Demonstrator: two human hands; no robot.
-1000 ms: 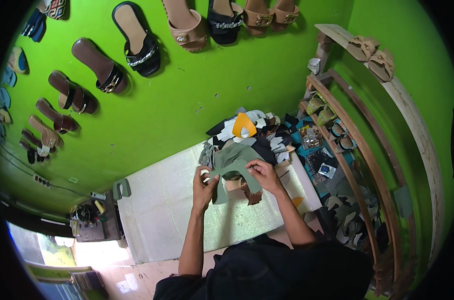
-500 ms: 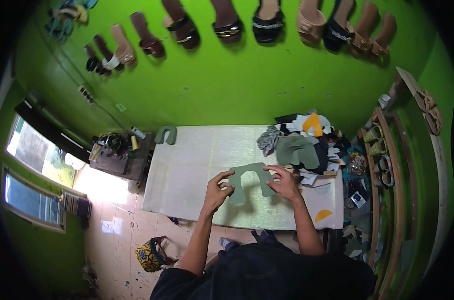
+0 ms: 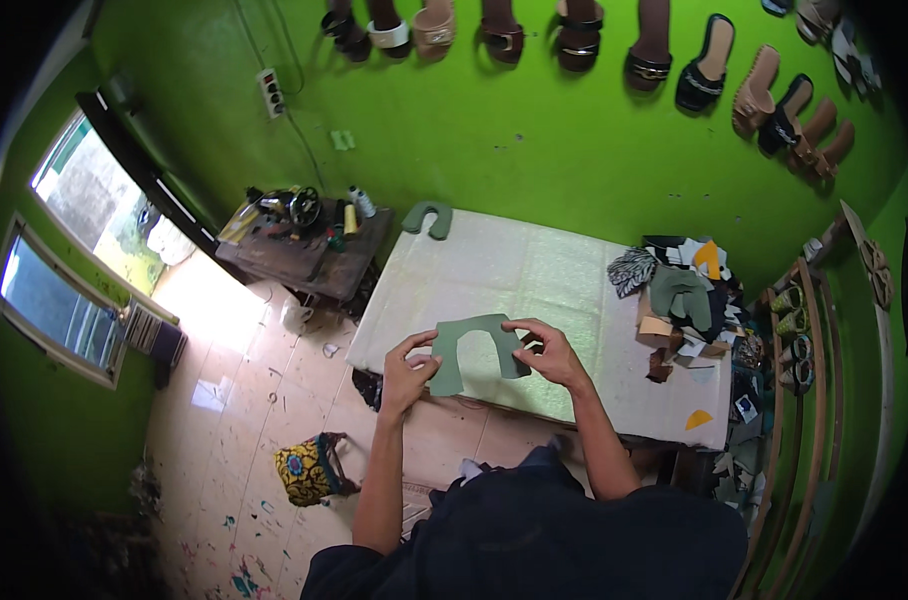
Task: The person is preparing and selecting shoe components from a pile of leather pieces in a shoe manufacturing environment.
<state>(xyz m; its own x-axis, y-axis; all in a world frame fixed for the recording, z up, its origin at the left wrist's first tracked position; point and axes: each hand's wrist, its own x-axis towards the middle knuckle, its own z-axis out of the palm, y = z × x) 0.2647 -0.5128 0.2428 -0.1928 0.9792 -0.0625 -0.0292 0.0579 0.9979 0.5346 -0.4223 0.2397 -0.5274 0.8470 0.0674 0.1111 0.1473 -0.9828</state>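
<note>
A green, arch-shaped piece of sheet material (image 3: pixel 448 362) is held up in front of me, its two legs pointing down. My left hand (image 3: pixel 408 372) pinches its left edge between thumb and fingers. On the other side, my right hand (image 3: pixel 550 355) pinches the right leg near its top. The piece is above the near edge of the white-covered table (image 3: pixel 519 285), and the floor shows below it. At the table's far left corner lie green arch-shaped pieces (image 3: pixel 427 222) of similar form, seemingly stacked.
A sewing machine (image 3: pixel 296 205) and thread spools stand on a dark side table (image 3: pixel 304 260) at left. Scraps (image 3: pixel 682 295) pile up at the table's right end, with a yellow piece (image 3: pixel 698 419) nearby. A wooden rack (image 3: pixel 789 400) is at right; a patterned stool or bag (image 3: pixel 307 470) is on the floor.
The view has turned left, bringing the sewing machine further in. Both hands, still pinching the green piece, have shifted toward the table's near left edge.
</note>
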